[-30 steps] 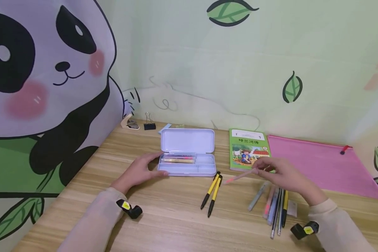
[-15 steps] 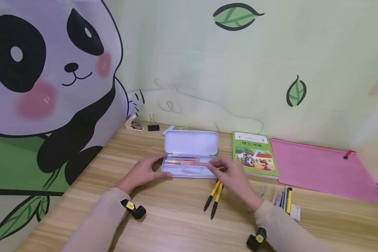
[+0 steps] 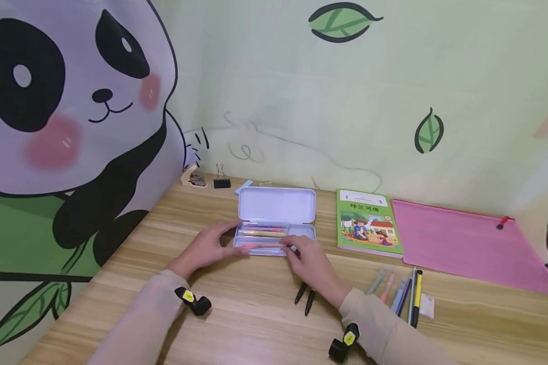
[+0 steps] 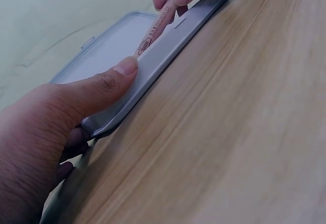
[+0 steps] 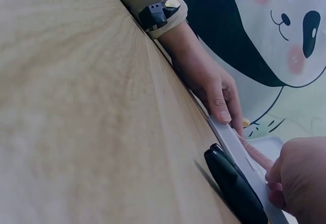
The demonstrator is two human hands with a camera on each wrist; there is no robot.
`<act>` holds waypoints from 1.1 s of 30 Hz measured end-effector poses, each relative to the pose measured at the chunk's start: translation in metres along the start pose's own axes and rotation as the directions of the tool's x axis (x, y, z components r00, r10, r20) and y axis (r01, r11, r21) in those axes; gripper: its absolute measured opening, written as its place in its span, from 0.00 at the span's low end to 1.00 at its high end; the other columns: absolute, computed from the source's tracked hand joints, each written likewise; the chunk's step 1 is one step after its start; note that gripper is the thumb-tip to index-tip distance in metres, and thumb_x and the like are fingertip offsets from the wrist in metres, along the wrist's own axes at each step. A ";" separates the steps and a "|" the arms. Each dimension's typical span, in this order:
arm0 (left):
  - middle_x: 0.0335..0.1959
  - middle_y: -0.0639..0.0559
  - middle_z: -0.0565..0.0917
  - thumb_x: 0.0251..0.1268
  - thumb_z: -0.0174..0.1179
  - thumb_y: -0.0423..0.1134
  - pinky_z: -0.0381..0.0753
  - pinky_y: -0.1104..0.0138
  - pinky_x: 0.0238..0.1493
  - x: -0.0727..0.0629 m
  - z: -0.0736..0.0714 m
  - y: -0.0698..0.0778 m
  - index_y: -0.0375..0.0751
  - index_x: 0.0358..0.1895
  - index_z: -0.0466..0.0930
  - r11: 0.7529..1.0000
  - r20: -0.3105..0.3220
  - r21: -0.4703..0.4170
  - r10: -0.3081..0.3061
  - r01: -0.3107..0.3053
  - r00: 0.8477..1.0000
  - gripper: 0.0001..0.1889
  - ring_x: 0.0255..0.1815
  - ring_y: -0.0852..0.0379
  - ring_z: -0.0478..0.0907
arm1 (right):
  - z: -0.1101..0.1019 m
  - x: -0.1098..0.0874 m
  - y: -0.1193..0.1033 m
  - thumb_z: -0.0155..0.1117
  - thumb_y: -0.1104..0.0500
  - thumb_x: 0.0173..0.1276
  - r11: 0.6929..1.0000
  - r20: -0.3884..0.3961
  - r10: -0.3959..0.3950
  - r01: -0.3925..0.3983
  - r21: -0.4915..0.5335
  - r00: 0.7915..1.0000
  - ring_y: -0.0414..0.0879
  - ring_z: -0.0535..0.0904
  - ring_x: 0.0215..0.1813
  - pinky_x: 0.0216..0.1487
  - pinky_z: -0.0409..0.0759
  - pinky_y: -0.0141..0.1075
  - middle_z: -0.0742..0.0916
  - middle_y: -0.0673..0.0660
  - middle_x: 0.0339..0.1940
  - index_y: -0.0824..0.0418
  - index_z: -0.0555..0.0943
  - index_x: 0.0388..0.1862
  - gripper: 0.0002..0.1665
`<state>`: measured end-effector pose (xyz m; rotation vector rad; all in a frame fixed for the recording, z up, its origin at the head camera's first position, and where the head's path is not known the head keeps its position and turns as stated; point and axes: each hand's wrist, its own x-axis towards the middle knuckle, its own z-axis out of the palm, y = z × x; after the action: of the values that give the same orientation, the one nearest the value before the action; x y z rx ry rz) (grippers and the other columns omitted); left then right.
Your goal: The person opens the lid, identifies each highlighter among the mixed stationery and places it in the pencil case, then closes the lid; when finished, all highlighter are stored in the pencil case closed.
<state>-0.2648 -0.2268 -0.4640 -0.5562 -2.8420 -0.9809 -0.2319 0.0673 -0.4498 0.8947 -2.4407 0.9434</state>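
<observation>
A pale lilac pencil case (image 3: 276,205) lies on the table with its lid raised. My left hand (image 3: 205,252) holds its left end, thumb at the front rim and fingers towards the back. Between thumb and fingers of my right hand (image 3: 314,264) is one end of a pink pen (image 4: 154,33) with printing on its barrel. The pen lies lengthwise over the front compartment, its other end near my left thumb. Several pens (image 3: 262,233) rest in the rear compartment. Two yellow-and-black pens (image 3: 309,302) lie on the table, partly hidden by my right hand.
Several loose pens and pencils (image 3: 399,293) lie to the right beside a small white piece (image 3: 427,307). A green book (image 3: 370,223) and a pink zip pouch (image 3: 466,243) are behind them. At the back left are a stapler (image 3: 194,177) and a black binder clip (image 3: 221,183).
My right hand has carried the pink pen leftwards from near the book, over the pencil case, then down to its front compartment. My left hand keeps its hold on the case.
</observation>
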 end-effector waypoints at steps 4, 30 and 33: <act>0.72 0.45 0.72 0.47 0.67 0.76 0.63 0.46 0.74 0.001 -0.001 0.001 0.49 0.74 0.69 1.000 0.002 0.003 -0.011 0.011 1.000 0.53 0.73 0.42 0.65 | -0.001 0.000 0.000 0.67 0.66 0.69 1.000 -0.006 -0.002 0.002 0.008 1.000 0.42 0.83 0.39 0.40 0.84 0.37 0.90 0.55 0.41 0.61 0.86 0.49 0.11; 0.71 0.46 0.73 0.46 0.67 0.76 0.63 0.46 0.73 0.000 0.000 0.002 0.49 0.74 0.70 1.000 0.002 0.003 -0.017 0.017 1.000 0.52 0.73 0.42 0.66 | -0.007 -0.002 -0.001 0.68 0.63 0.69 0.996 0.055 -0.070 0.066 0.063 0.996 0.45 0.83 0.43 0.44 0.84 0.37 0.89 0.55 0.46 0.61 0.84 0.53 0.14; 0.70 0.45 0.74 0.47 0.68 0.75 0.65 0.47 0.72 0.001 0.000 0.002 0.47 0.73 0.71 1.000 -0.007 0.003 0.002 -0.002 1.000 0.52 0.72 0.42 0.68 | -0.020 0.001 -0.008 0.68 0.59 0.70 0.992 0.125 -0.121 0.115 0.053 0.985 0.47 0.81 0.55 0.56 0.82 0.42 0.85 0.55 0.56 0.61 0.81 0.58 0.19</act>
<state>-0.2645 -0.2251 -0.4625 -0.5534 -2.8357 -0.9762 -0.2250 0.0764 -0.4319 1.1349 -2.4483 0.9292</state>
